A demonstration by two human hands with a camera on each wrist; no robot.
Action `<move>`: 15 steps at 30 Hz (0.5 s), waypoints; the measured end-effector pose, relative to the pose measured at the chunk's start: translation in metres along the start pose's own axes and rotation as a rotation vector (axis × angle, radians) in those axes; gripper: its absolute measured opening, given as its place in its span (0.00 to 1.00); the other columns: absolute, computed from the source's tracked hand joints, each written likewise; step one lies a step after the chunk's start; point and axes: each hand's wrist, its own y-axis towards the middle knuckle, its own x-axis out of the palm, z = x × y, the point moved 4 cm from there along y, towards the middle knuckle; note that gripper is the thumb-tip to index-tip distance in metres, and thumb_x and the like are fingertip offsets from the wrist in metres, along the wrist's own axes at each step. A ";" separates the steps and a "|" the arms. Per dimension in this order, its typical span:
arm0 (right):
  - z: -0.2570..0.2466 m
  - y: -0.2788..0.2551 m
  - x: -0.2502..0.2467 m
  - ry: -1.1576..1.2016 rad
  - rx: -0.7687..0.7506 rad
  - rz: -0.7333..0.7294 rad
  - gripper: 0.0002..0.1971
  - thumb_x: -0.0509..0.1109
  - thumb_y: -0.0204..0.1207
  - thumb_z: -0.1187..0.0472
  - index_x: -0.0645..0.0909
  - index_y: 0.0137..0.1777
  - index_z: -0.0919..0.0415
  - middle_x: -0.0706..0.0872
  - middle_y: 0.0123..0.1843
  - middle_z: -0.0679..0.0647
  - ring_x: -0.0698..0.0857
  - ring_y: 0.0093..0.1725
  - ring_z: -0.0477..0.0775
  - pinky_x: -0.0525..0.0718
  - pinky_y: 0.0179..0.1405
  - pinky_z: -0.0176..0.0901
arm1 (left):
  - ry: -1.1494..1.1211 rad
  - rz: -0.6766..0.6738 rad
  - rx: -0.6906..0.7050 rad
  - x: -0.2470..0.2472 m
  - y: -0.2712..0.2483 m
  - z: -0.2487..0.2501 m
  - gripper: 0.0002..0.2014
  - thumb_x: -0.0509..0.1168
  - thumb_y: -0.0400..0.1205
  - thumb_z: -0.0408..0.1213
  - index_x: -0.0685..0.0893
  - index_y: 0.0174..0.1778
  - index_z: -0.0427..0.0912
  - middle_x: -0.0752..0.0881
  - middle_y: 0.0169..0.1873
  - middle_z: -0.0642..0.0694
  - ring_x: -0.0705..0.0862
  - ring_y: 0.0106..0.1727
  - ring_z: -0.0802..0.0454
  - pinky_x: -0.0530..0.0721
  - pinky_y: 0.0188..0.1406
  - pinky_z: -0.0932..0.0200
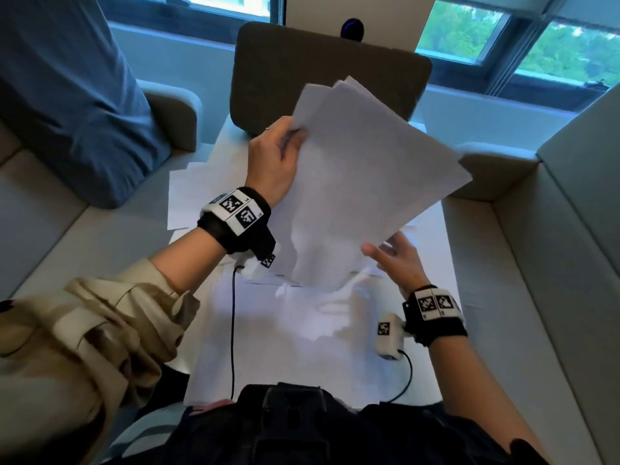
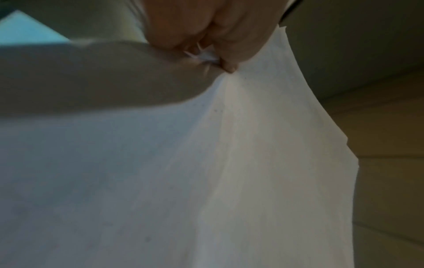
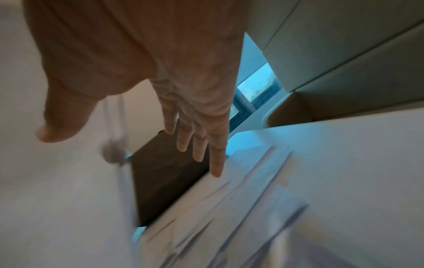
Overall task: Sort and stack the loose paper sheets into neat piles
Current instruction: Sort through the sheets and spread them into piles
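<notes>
A bundle of white paper sheets [image 1: 365, 172] is raised and tilted above the white table [image 1: 446, 263]. My left hand [image 1: 275, 159] grips the bundle's left edge; in the left wrist view its fingers [image 2: 227, 47] pinch the held sheets [image 2: 206, 172]. My right hand [image 1: 396, 260] is under the bundle's lower right corner with fingers straight and spread, thumb against the paper edge. The right wrist view shows that hand [image 3: 192, 127] flat and holding nothing. More loose sheets [image 1: 288, 330] lie scattered on the table, some [image 1: 184, 199] off its left edge.
A dark chair back [image 1: 322, 72] stands at the table's far end. Beige sofa seats [image 1: 67, 246] flank both sides, with a blue cushion [image 1: 73, 105] on the left. Windows [image 1: 523, 38] run behind. Cables [image 1: 232, 330] trail from both wrist cameras across the table.
</notes>
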 end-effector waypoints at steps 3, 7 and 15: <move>-0.012 0.004 0.009 0.153 -0.041 0.118 0.15 0.75 0.74 0.60 0.82 0.59 0.61 0.88 0.58 0.57 0.87 0.57 0.54 0.85 0.58 0.52 | -0.021 -0.013 -0.151 0.000 -0.012 -0.009 0.09 0.62 0.84 0.37 0.81 0.52 0.34 0.82 0.42 0.52 0.76 0.35 0.74 0.70 0.38 0.84; -0.011 -0.002 0.007 0.276 -0.032 0.147 0.06 0.66 0.82 0.60 0.83 0.52 0.59 0.88 0.44 0.52 0.86 0.41 0.46 0.85 0.43 0.42 | -0.051 -0.015 -0.373 -0.013 -0.025 -0.045 0.10 0.67 0.80 0.43 0.87 0.52 0.43 0.89 0.44 0.49 0.87 0.40 0.58 0.88 0.49 0.55; -0.007 -0.031 -0.009 -0.164 -0.165 0.150 0.08 0.64 0.82 0.63 0.84 0.47 0.61 0.84 0.37 0.50 0.79 0.36 0.43 0.78 0.40 0.42 | -0.087 -0.157 -0.652 -0.037 -0.080 -0.095 0.13 0.75 0.74 0.36 0.83 0.53 0.43 0.87 0.49 0.43 0.88 0.43 0.47 0.88 0.50 0.45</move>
